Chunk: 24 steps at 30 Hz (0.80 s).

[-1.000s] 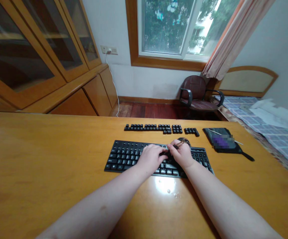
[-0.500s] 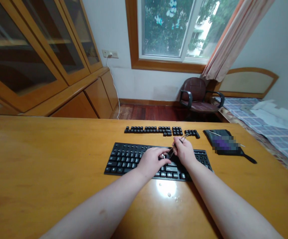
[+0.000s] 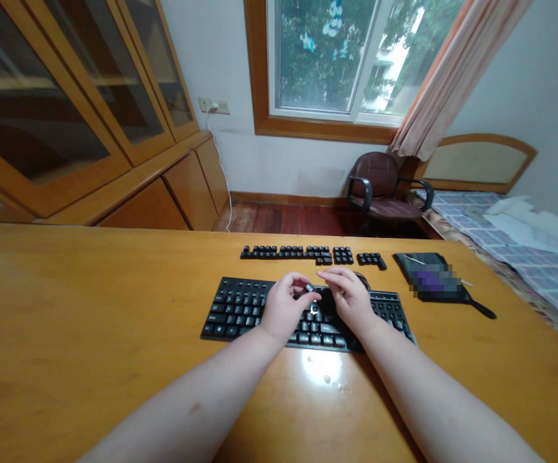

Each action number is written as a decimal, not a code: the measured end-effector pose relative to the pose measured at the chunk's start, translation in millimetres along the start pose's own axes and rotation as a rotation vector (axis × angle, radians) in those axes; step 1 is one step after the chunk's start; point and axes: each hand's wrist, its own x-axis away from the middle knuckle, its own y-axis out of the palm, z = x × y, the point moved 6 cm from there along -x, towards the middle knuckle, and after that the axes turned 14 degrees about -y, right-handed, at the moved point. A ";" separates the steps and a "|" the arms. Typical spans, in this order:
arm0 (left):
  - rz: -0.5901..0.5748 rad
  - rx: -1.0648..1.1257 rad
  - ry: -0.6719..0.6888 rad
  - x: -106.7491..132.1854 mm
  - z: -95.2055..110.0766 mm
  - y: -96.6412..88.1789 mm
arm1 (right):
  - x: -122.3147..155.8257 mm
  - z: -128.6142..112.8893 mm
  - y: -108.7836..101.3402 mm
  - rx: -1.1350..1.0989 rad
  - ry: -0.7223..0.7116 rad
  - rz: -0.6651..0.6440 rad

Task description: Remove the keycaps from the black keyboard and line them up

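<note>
A small dark keycap (image 3: pixel 310 288) is pinched between the thumb and fingers of my left hand (image 3: pixel 283 307), just above the black keyboard (image 3: pixel 240 312). Beside it, my right hand (image 3: pixel 351 299) hovers over the keyboard with its forefinger stretched toward the keycap. The tweezers (image 3: pixel 363 279) seem tucked in my right hand; only a dark curved end shows behind the knuckles, and the rest is hidden. A bare switch spot with a pale fitting (image 3: pixel 314 309) shows on the keyboard below my fingers.
Removed keycaps (image 3: pixel 288 253) lie in rows behind the keyboard. A black pouch (image 3: pixel 445 292) with a thin tool on it is at the right. Tiny clear pieces (image 3: pixel 327 379) lie on the wooden table (image 3: pixel 90 321) in front. A chair (image 3: pixel 380 183) stands beyond.
My left hand has drawn slightly left and up, with the keycap now visible in its pinch. The tweezers have swung back from the keyboard, and my right fingers have straightened.
</note>
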 end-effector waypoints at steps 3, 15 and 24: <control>-0.019 0.046 -0.031 -0.6 -4.3 0.2 | -0.1 -6.7 5.3 -0.027 -0.070 -0.090; -0.046 -0.138 0.035 0.7 6.1 3.1 | 1.2 -8.7 7.9 0.044 -0.076 -0.155; -0.030 -0.099 0.028 5.0 13.9 1.0 | -35.4 21.9 -15.3 0.412 0.252 -0.208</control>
